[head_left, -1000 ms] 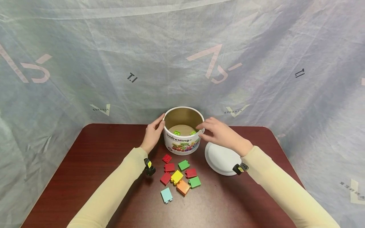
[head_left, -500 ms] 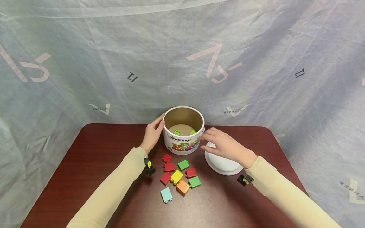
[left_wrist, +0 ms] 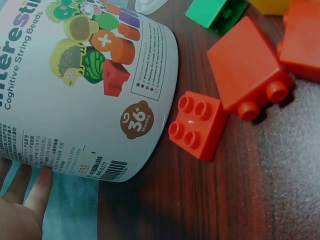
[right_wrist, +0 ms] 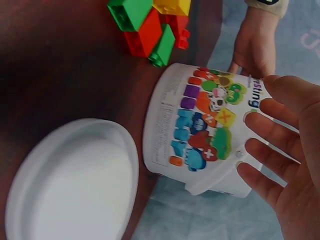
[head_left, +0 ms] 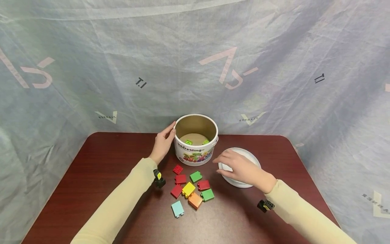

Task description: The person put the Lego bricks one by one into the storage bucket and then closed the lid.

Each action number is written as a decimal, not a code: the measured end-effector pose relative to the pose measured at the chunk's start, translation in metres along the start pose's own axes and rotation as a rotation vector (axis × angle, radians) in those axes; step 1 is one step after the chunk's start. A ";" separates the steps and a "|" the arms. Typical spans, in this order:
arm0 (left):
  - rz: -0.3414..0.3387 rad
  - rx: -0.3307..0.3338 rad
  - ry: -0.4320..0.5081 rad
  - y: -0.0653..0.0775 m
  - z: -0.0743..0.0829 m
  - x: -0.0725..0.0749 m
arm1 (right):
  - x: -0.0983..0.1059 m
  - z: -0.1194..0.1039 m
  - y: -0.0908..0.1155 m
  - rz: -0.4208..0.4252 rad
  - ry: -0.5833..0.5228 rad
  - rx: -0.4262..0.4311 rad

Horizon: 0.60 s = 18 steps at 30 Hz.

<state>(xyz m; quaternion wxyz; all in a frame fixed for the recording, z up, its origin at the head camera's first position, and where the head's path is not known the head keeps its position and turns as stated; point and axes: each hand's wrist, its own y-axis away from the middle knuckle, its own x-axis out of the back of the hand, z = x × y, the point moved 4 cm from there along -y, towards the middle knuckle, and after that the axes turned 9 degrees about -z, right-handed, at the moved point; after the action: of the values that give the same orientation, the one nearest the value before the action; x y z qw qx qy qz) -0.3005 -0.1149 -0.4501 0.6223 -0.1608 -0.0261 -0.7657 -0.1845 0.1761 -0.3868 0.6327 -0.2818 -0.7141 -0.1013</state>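
Observation:
A white bucket [head_left: 195,159] printed with "Interesting" stands upright at the back of the table, its top uncovered. Two light green toy bricks [head_left: 189,142] lie on its floor. My left hand [head_left: 163,144] rests against the bucket's left side, fingers extended along the wall and thumb near the rim. Over the white round lid [head_left: 251,156], to the right of the bucket, is my right hand [head_left: 237,166], its fingers loosely spread and holding nothing. In the right wrist view the lid [right_wrist: 75,185] lies apart from that hand.
In front of the bucket lie loose building bricks: several red ones [head_left: 180,179], two green [head_left: 196,176], a yellow [head_left: 189,189], an orange [head_left: 195,201] and a light blue [head_left: 177,209]. A grey cloth [head_left: 152,51] hangs behind the dark red table [head_left: 100,162].
My right hand has drawn back from the bucket's right rim, coming down and rightward over the lid. The left hand, the bucket and the bricks stay in place.

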 end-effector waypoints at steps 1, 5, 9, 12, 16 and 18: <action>-0.003 0.004 0.001 0.000 0.000 0.000 | -0.003 -0.001 0.002 0.004 0.001 0.004; -0.010 0.008 0.019 0.002 0.001 0.000 | -0.013 -0.003 0.008 0.005 -0.011 0.016; -0.007 -0.007 0.038 0.003 0.002 0.000 | -0.025 -0.004 0.013 -0.022 -0.028 0.016; -0.004 -0.008 0.036 0.002 0.001 0.000 | -0.032 -0.006 0.016 -0.045 -0.035 0.014; -0.001 0.000 0.016 0.000 0.000 0.000 | -0.041 -0.009 0.019 -0.063 -0.057 0.019; 0.002 -0.001 0.013 0.000 0.000 0.000 | -0.045 -0.010 0.020 -0.068 -0.071 0.020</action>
<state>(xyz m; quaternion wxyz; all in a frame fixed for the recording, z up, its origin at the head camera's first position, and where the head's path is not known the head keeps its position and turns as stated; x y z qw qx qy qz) -0.3006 -0.1146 -0.4499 0.6231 -0.1563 -0.0217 -0.7660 -0.1640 0.1748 -0.4324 0.6059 -0.2544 -0.7464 -0.1054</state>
